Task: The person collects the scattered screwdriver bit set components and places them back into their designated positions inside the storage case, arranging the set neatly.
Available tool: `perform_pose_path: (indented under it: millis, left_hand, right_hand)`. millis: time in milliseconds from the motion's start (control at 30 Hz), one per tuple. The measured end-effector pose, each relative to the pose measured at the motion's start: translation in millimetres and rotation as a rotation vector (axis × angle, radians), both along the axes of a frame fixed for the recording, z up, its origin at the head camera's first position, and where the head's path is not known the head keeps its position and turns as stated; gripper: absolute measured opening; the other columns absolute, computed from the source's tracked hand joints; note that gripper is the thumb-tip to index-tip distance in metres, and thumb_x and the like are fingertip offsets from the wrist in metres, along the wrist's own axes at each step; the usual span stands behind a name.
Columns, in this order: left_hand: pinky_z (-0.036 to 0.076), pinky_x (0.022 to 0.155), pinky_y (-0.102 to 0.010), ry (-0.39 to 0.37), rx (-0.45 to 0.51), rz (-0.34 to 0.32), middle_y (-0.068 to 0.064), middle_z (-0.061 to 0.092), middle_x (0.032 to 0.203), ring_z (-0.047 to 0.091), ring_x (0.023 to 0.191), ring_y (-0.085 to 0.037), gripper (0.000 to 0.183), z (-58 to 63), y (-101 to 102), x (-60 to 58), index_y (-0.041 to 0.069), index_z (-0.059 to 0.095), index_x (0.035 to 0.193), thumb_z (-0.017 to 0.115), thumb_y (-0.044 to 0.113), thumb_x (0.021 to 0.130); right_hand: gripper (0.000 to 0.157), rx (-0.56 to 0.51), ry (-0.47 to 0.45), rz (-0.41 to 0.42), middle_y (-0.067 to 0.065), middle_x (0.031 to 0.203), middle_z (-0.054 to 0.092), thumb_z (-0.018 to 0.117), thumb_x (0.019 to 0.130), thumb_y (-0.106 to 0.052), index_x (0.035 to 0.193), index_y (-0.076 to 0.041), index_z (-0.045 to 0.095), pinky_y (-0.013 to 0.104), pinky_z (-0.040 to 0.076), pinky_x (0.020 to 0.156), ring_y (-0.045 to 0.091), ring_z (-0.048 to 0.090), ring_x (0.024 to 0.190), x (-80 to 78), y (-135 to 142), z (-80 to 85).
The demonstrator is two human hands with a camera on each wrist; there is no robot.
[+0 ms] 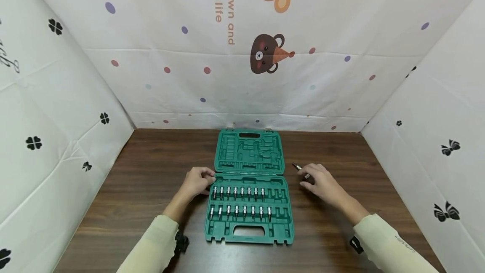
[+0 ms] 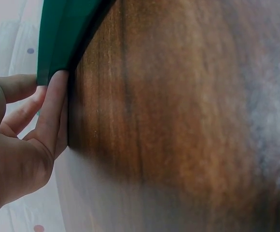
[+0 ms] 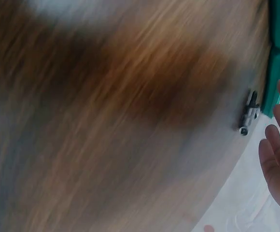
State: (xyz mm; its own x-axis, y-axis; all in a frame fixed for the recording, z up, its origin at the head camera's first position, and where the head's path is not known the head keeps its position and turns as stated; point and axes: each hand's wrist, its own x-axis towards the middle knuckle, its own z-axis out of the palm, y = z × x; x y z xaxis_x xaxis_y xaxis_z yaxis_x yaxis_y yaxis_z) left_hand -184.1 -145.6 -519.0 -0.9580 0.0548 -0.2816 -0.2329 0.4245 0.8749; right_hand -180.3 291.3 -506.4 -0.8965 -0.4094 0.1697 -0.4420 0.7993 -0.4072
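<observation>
An opened green plastic socket case [image 1: 250, 180] lies on the table, its lid folded back. Two rows of silver bit sockets [image 1: 236, 210] stand in its near half, with vacant slots at the right end of each row. My left hand [image 1: 198, 181] pinches the case's left edge close to the hinge; in the left wrist view the fingers [image 2: 55, 101] meet the green edge. Right of the case, my right hand [image 1: 318, 180] hovers with fingers spread over loose bit sockets [image 3: 248, 113] on the wood, one socket [image 1: 297, 166] showing past the fingertips.
The dark wooden table [image 1: 159, 155] runs back to a white printed cloth [image 1: 227, 87]. Similar white cloth walls [image 1: 435, 138] close in both sides. A black wrist strap [image 1: 182, 241] shows on the left sleeve, another [image 1: 356, 244] on the right.
</observation>
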Motion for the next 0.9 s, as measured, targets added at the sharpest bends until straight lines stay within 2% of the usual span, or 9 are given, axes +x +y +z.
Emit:
perform_pose_path:
  millis: [167, 533, 700, 900]
  left_hand:
    - [0.065, 0.065, -0.037, 0.003, -0.004, 0.004, -0.011, 0.07, 0.101, 0.068, 0.087, -0.021, 0.015, -0.6, 0, -1.3, 0.003, 0.074, 0.112, 0.067, 0.008, 0.1]
    - [0.065, 0.064, -0.038, -0.005, -0.002, 0.002, -0.012, 0.071, 0.103, 0.069, 0.087, -0.021, 0.015, -2.5, -1, 0.9, 0.003, 0.074, 0.113, 0.066, 0.007, 0.1]
    - [0.065, 0.064, -0.038, -0.003, 0.002, 0.005, -0.011, 0.071, 0.102, 0.069, 0.086, -0.021, 0.015, -2.0, -1, 0.8, 0.004, 0.075, 0.112, 0.067, 0.007, 0.1]
    - [0.062, 0.066, -0.036, 0.033, -0.038, -0.017, -0.01, 0.072, 0.098, 0.068, 0.087, -0.02, 0.014, 1.2, -2, 2.1, 0.004, 0.075, 0.111, 0.068, 0.007, 0.099]
  right_hand:
    - [0.028, 0.048, 0.01, 0.006, 0.004, 0.12, 0.071, 0.083, 0.088, -0.009, 0.114, -0.012, 0.074, 0.054, 0.054, 0.097, 0.031, 0.061, 0.115, -6.4, 7, -4.1]
    - [0.029, 0.091, 0.171, 0.062, 0.004, 0.107, 0.074, 0.085, 0.08, 0.004, 0.103, -0.012, 0.077, 0.047, 0.057, 0.081, 0.026, 0.062, 0.097, -8.8, 11, -15.3]
    - [0.026, 0.112, 0.147, 0.055, 0.003, 0.108, 0.073, 0.082, 0.083, 0.003, 0.103, -0.013, 0.076, 0.046, 0.057, 0.083, 0.026, 0.061, 0.099, -10.0, 10, -18.5]
    - [0.023, 0.112, 0.137, 0.046, 0.003, 0.106, 0.072, 0.082, 0.085, 0.0, 0.104, -0.012, 0.075, 0.044, 0.056, 0.08, 0.024, 0.062, 0.096, -10.9, 10, -20.6]
